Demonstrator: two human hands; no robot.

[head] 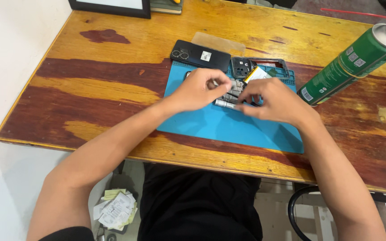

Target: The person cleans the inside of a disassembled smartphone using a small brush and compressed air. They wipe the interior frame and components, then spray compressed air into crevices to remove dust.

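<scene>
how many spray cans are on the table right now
1. The green spray can stands at the table's right side, beyond the blue mat, right of the right hand. Others may sit outside the view.

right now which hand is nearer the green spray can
Right. The right hand lies just left of the green spray can; the left hand is farther left, across the blue mat.

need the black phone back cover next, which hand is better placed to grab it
Left, probably. The left hand sits just below the black back cover; the right hand lies farther off.
</scene>
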